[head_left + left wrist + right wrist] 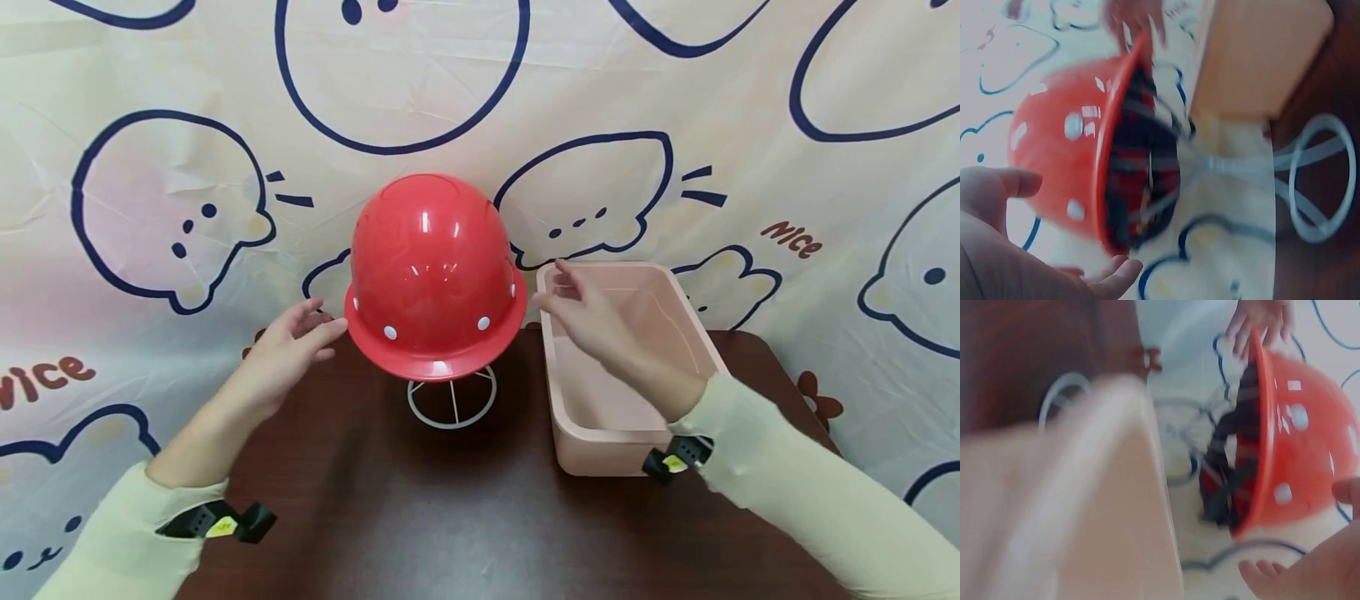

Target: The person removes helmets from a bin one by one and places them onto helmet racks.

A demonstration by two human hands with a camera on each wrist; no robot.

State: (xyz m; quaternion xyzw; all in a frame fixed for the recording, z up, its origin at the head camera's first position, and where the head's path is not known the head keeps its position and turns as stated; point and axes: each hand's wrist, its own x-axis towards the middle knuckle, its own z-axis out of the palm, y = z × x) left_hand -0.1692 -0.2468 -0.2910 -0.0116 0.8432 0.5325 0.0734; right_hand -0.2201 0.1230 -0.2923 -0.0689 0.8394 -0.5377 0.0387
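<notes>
A red hard hat (pixel 435 267) with white round rivets sits on a white wire stand (pixel 450 427), raised above the table. In the right wrist view, a dark inner harness (pixel 1215 503) shows under its brim. My left hand (pixel 273 362) is at the left side of the brim, thumb and fingers spread; whether a fingertip touches the brim I cannot tell. On the other side, my right hand (pixel 588 321) hovers above the pink bin, just right of the brim, its fingers loosely extended. Neither hand grips anything.
The pink rectangular bin (pixel 600 457) stands at the right on a dark brown table (pixel 450 533), close beside the stand. Directly behind the table hangs a cream cloth (pixel 420 92) with cartoon drawings. Each wrist wears a black strap with a small device.
</notes>
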